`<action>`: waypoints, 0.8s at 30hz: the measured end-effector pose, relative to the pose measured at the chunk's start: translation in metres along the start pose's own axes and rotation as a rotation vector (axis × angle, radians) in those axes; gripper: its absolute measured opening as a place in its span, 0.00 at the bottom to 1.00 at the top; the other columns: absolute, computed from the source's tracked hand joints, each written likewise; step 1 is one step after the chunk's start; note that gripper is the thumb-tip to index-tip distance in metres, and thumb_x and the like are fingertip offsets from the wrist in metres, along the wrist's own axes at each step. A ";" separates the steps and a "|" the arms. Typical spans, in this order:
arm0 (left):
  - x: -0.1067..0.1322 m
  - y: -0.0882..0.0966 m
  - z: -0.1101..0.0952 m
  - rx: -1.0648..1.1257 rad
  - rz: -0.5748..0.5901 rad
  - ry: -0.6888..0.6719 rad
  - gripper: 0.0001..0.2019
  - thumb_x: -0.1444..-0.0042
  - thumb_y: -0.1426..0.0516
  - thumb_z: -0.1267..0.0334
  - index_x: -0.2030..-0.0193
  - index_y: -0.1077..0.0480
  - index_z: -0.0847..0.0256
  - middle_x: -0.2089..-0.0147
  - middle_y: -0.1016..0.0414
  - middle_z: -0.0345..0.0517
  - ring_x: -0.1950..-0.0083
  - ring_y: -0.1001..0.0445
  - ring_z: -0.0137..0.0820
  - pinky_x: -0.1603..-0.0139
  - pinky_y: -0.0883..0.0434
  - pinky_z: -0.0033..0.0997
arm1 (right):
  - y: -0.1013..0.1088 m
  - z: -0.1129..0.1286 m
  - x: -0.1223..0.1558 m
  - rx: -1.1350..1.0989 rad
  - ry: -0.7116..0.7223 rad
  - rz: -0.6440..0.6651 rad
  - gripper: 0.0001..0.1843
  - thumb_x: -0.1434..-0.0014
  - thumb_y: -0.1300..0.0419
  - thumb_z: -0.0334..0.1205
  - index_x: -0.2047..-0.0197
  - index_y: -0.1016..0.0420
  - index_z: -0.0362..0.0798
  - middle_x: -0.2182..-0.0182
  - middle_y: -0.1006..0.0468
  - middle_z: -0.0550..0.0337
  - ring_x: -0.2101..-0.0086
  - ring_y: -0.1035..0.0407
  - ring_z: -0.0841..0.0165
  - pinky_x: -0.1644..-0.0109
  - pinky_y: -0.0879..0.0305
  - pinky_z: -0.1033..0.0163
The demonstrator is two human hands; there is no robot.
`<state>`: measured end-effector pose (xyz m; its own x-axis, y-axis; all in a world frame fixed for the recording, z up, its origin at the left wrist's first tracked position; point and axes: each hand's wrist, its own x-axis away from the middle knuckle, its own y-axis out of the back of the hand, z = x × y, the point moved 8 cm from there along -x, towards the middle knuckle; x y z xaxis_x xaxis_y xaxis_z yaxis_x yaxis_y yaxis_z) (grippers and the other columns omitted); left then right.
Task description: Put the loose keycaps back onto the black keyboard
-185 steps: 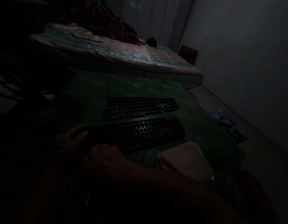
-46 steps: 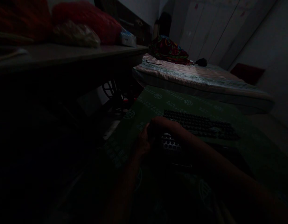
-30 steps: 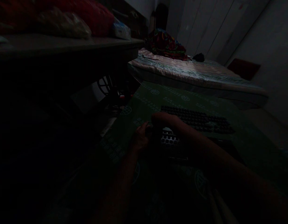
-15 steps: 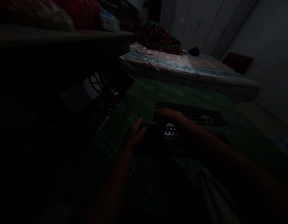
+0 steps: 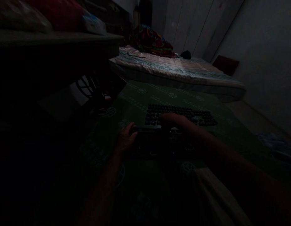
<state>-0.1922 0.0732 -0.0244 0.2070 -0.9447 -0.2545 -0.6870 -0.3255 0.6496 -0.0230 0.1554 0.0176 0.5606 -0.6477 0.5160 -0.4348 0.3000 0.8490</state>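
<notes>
The room is very dark. On a green printed mat [image 5: 159,95] lies a black key panel [image 5: 180,113], and nearer to me a dark keyboard frame [image 5: 157,142]. My left hand [image 5: 125,139] curls round the frame's left end. My right hand [image 5: 172,121] rests on the frame's far edge, fingers bent over it; what its fingertips pinch is hidden in the dark. A beige cloth [image 5: 218,197] lies under my right forearm.
A mattress [image 5: 178,70] with a colourful bundle [image 5: 151,40] lies beyond the mat. A dark table [image 5: 56,37] with bags on top stands at the left, a metal stand [image 5: 86,89] beneath it. Crumpled blue cloth [image 5: 275,146] lies on the floor at the right.
My view has swung to the right and down. My hands have parted: the left slid to the frame's left end, the right stays on its far edge. The frame's pale lit patch no longer shows.
</notes>
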 end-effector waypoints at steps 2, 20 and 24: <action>-0.002 0.000 0.001 0.001 -0.005 -0.001 0.24 0.51 0.47 0.58 0.46 0.35 0.61 0.50 0.26 0.50 0.46 0.30 0.41 0.44 0.35 0.45 | -0.003 -0.008 0.004 -0.003 -0.010 0.002 0.17 0.48 0.43 0.31 0.55 0.24 0.42 0.63 0.21 0.49 0.64 0.26 0.64 0.67 0.35 0.69; -0.003 0.006 -0.004 -0.028 0.026 0.098 0.26 0.52 0.48 0.54 0.47 0.35 0.63 0.47 0.27 0.52 0.45 0.31 0.43 0.43 0.34 0.45 | -0.037 -0.080 0.040 -0.011 -0.164 0.055 0.17 0.50 0.41 0.32 0.55 0.23 0.44 0.62 0.21 0.50 0.62 0.26 0.63 0.64 0.34 0.68; -0.004 0.007 -0.004 -0.049 0.028 0.078 0.24 0.52 0.48 0.54 0.48 0.35 0.61 0.48 0.27 0.51 0.46 0.30 0.43 0.44 0.34 0.46 | -0.044 -0.095 0.048 -0.011 -0.195 0.040 0.17 0.50 0.40 0.33 0.55 0.23 0.45 0.62 0.21 0.50 0.61 0.26 0.63 0.63 0.34 0.68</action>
<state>-0.1949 0.0749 -0.0158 0.2434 -0.9530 -0.1804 -0.6591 -0.2990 0.6901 0.0900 0.1777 0.0158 0.3953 -0.7585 0.5181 -0.4453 0.3351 0.8303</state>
